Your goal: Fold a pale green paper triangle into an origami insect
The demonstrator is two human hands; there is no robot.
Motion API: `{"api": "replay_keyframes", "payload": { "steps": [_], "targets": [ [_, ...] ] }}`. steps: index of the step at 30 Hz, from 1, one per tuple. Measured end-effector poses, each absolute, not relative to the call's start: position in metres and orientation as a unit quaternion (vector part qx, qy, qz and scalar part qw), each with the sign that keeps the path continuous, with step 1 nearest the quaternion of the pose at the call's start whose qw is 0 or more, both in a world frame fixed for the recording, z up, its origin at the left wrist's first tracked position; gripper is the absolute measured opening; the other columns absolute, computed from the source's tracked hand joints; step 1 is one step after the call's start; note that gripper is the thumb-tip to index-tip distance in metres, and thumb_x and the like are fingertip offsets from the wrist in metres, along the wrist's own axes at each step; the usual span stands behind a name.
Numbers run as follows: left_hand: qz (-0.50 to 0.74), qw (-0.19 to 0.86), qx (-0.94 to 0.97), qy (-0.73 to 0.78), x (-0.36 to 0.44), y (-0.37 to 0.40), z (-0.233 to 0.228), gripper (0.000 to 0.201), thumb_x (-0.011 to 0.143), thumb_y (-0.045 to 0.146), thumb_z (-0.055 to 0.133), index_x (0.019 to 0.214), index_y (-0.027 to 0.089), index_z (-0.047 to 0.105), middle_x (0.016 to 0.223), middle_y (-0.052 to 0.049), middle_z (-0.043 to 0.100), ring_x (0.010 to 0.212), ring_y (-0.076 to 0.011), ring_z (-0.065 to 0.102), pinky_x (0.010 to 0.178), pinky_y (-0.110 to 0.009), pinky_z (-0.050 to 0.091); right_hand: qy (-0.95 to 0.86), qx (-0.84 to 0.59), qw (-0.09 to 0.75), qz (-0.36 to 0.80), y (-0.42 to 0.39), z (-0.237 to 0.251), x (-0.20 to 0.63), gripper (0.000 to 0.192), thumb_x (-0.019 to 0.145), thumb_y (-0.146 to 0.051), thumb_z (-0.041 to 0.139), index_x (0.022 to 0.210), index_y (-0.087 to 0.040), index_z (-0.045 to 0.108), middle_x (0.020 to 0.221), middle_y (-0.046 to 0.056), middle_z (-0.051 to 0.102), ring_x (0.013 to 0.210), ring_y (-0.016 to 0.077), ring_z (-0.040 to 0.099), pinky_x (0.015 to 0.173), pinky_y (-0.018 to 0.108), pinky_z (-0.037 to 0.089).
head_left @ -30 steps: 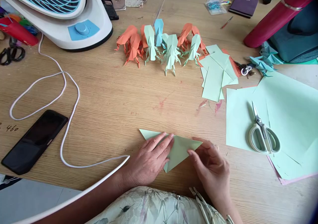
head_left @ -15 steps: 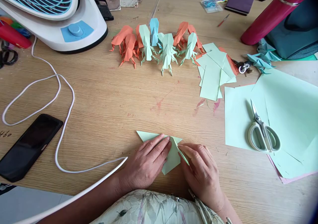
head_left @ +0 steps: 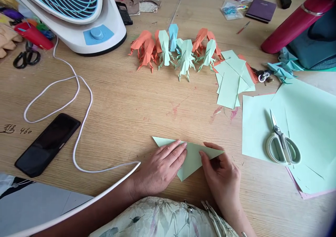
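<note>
A pale green sheet of paper (head_left: 193, 156), folded into a triangle, lies near the table's front edge. My left hand (head_left: 165, 163) rests flat on its left part, fingers stretched out and pressing it to the table. The right corner is pinched in my right hand (head_left: 223, 174), with the thumb on top and the other fingers behind or under it. That right flap now lies spread out to the side. Part of the paper is hidden under my left hand.
Orange, green and blue folded paper figures (head_left: 185, 56) stand behind, beside a pile of green paper pieces (head_left: 228, 86). Scissors (head_left: 282, 142) lie on larger green sheets (head_left: 254, 125) at right. A phone (head_left: 47, 144), white cable (head_left: 90, 100) and fan (head_left: 105, 37) are at left.
The right flap, folded up and narrow before, has opened out to the right in my right hand. My left hand stays on the paper. The whole view has shifted a little.
</note>
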State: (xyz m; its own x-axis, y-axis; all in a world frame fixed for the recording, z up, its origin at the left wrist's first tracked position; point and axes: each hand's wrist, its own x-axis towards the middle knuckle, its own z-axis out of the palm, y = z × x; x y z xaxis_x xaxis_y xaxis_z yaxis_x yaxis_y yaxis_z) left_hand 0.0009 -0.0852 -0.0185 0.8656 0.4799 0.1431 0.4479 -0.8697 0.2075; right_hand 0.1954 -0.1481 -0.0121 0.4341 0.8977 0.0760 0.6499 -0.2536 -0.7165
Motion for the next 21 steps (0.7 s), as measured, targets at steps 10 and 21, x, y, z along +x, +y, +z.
{"api": "replay_keyframes", "payload": {
  "steps": [10, 21],
  "targets": [
    [0.1, 0.111, 0.956, 0.254, 0.002, -0.08, -0.008, 0.035, 0.099, 0.021, 0.046, 0.132, 0.013, 0.053, 0.143, -0.013, 0.054, 0.137, -0.0236, 0.045, 0.109, -0.04, 0.044, -0.457, -0.808, 0.338, 0.156, -0.15, -0.011, 0.206, 0.028, 0.087, -0.041, 0.061, 0.106, -0.021, 0.068, 0.061, -0.004, 0.057, 0.051, 0.0141, 0.052, 0.057, 0.027, 0.045],
    [0.104, 0.077, 0.964, 0.233, 0.002, -0.057, -0.003, 0.033, 0.098, 0.012, 0.043, 0.127, 0.011, 0.057, 0.128, -0.013, 0.061, 0.123, -0.0221, 0.055, 0.106, -0.036, 0.049, -0.475, -0.802, 0.329, 0.153, -0.156, -0.014, 0.21, 0.023, 0.087, -0.039, 0.061, 0.102, -0.023, 0.068, 0.078, 0.001, 0.068, 0.061, 0.0168, 0.06, 0.067, 0.031, 0.05]
  ]
}}
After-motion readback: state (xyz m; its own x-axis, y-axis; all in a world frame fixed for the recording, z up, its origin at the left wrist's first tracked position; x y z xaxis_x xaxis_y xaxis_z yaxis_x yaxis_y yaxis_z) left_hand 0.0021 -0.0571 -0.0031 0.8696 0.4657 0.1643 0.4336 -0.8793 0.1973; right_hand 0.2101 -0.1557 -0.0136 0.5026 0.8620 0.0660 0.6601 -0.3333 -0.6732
